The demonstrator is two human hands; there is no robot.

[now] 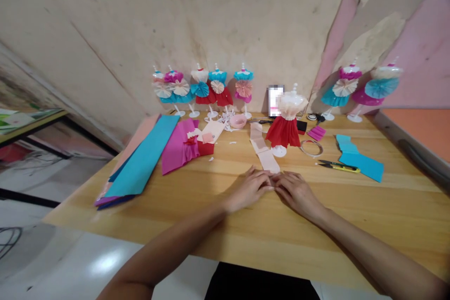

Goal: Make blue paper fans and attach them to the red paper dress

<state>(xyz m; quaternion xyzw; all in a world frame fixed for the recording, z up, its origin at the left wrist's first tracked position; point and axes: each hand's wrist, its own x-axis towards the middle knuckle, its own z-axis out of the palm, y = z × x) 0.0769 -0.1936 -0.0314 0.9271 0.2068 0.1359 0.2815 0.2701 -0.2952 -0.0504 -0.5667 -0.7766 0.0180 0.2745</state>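
Note:
A long strip of pale pink crepe paper [269, 160] lies on the wooden table, running away from me. At its near end my left hand [253, 186] and my right hand [293, 192] meet, fingers closed on the strip's edge. The held edge itself is mostly hidden under the fingertips. Just beyond the strip, to its right, stands a small dress form [284, 124] with a cream top and a red paper skirt on a white base.
Crepe paper sheets [144, 159] and magenta paper [181, 145] lie at the left. Yellow-handled thread snips [339, 166] touch blue paper [365, 161] at right, near a tape roll [311, 148]. Several dressed forms [216, 85] line the wall beside a phone [275, 102].

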